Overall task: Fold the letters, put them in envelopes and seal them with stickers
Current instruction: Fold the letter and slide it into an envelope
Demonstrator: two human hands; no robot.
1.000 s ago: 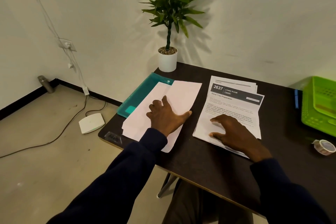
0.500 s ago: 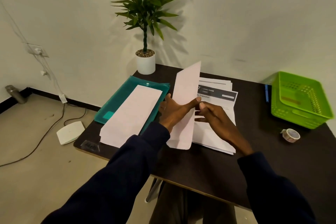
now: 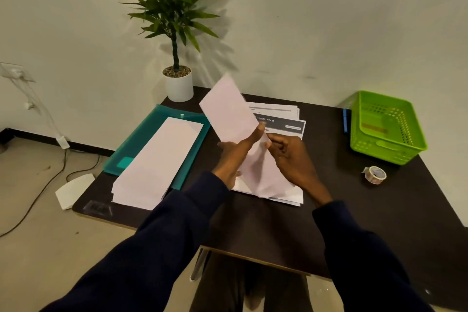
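A long white envelope (image 3: 231,114) is raised above the dark table, tilted up and to the left. My left hand (image 3: 234,157) grips it from the left with the thumb on its right edge. My right hand (image 3: 293,159) pinches its lower right part. Under both hands lies the stack of printed letters (image 3: 283,121) with a dark header band. A pile of white envelopes (image 3: 157,164) rests to the left, partly on a teal plastic folder (image 3: 152,132). A roll of stickers (image 3: 375,174) lies on the table at the right.
A green plastic basket (image 3: 385,126) stands at the back right, with a blue pen (image 3: 345,119) beside it. A potted plant (image 3: 177,81) stands at the table's back left corner. The table's (image 3: 253,225) front edge is near my body. Cables and a white box lie on the floor left.
My left hand lifted one envelope off the pile and brought it over the letters. My right hand left the letters and took hold of the envelope. It now tilts more to the left.
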